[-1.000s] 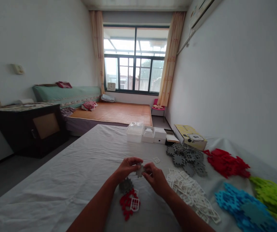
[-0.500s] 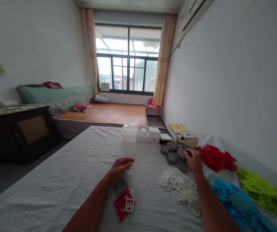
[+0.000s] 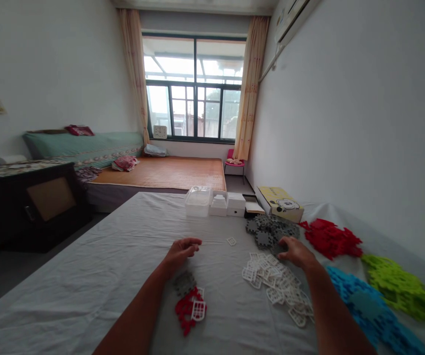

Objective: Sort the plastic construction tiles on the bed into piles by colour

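Observation:
My left hand (image 3: pixel 183 250) hovers over the sheet, holding nothing, with loosely curled fingers and the thumb apart. Below it lie a grey interlocking piece (image 3: pixel 184 284), a red openwork piece (image 3: pixel 185 315) and a white window-shaped lattice piece (image 3: pixel 198 311) overlapping the red one. My right hand (image 3: pixel 296 251) is at the near edge of a pile of grey interlocking pieces (image 3: pixel 264 238). Its thumb and fingers are spread around a grey piece; whether they grip it is hard to see. White lattice pieces (image 3: pixel 277 281) are heaped just below this hand.
A single white piece (image 3: pixel 231 241) lies between the hands. Red (image 3: pixel 332 239), lime-green (image 3: pixel 401 288) and blue (image 3: pixel 367 305) piles lie to the right. A clear plastic container (image 3: pixel 198 202), white boxes (image 3: pixel 236 204) and a yellow box (image 3: pixel 282 203) stand along the far edge.
My right hand has moved a little nearer to me along the grey pile, and its fingers have spread. My left hand has shifted slightly left.

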Demonstrator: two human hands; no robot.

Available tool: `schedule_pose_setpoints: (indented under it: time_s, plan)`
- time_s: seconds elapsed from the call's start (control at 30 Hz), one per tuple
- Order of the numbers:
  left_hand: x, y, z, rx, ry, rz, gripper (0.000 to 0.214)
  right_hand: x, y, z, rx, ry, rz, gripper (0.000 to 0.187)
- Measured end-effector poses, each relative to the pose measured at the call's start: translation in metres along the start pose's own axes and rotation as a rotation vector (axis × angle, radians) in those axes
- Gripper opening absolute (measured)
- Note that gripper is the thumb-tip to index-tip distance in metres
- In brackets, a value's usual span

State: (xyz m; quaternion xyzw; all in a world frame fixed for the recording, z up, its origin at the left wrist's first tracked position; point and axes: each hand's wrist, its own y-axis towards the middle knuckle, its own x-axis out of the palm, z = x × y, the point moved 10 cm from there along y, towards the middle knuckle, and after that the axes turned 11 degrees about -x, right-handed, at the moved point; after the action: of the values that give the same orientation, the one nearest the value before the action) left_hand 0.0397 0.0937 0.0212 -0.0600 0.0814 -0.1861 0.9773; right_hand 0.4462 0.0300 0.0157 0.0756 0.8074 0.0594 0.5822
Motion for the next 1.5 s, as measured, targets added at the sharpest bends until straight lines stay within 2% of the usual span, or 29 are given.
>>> schedule_pose_setpoints:
  time_s: [0.07,0.17,0.23,0.3,0.37,0.43,0.47,0.53,0.6,0.67,0.73,0.87,0.97,1.03,1.1,1.17,1.3,1.5]
  plan:
    - [0.0,0.001,0.0,0.009,0.003,-0.003,0.034,-0.003,0.0,-0.001,-0.003,-0.046,0.036,0.03]
    - [0.001,0.0,0.003,0.029,0.012,0.001,0.033,-0.018,-0.001,-0.01,0.018,-0.147,0.159,0.026]
    - [0.001,-0.001,0.005,0.041,0.025,0.011,0.033,-0.027,0.001,-0.029,0.009,-0.17,0.254,0.022]
    - [0.001,-0.001,0.006,0.054,0.035,0.017,0.032,-0.026,0.005,-0.065,-0.085,-0.114,0.306,0.021]
    - [0.002,0.001,0.004,0.06,0.048,0.016,0.032,-0.011,0.011,-0.115,-0.26,-0.027,0.279,0.025]
    - [0.004,0.003,0.002,0.062,0.067,0.011,0.033,0.014,0.012,-0.165,-0.437,0.007,0.186,0.031]
    - [0.004,0.003,0.001,0.062,0.079,0.009,0.033,0.028,0.011,-0.185,-0.491,-0.009,0.136,0.034]
    - [0.005,0.004,0.0,0.065,0.099,0.005,0.034,0.048,0.01,-0.208,-0.517,-0.07,0.055,0.041]
    - [0.005,0.004,0.0,0.067,0.113,0.007,0.033,0.058,0.007,-0.214,-0.497,-0.122,-0.003,0.046]
    - [0.003,0.003,0.001,0.062,0.116,0.01,0.033,0.058,0.004,-0.215,-0.507,-0.14,-0.048,0.044]
    - [0.002,0.001,0.002,0.057,0.112,0.0,0.033,0.049,0.0,-0.212,-0.52,-0.152,-0.069,0.04]
    - [0.001,-0.001,0.002,0.051,0.12,-0.03,0.035,0.022,-0.01,-0.213,-0.482,-0.182,-0.044,0.05]
    - [-0.004,0.0,0.001,0.042,0.125,0.006,0.036,0.014,-0.031,-0.249,-0.581,0.026,-0.049,0.039]
    - [-0.005,0.0,0.001,0.046,0.129,0.016,0.037,0.021,-0.053,-0.287,-0.742,0.242,-0.145,0.032]
    - [-0.004,0.0,0.0,0.056,0.132,0.014,0.037,0.032,-0.077,-0.321,-0.904,0.374,-0.274,0.043]
    - [-0.004,0.001,-0.001,0.062,0.139,0.008,0.037,0.041,-0.092,-0.338,-0.99,0.407,-0.347,0.045]
    - [-0.005,0.004,-0.005,0.065,0.149,-0.001,0.037,0.046,-0.09,-0.335,-0.958,0.468,-0.365,0.03]
    - [-0.005,0.007,-0.008,0.059,0.14,-0.007,0.037,0.035,-0.076,-0.32,-0.876,0.624,-0.339,0.032]
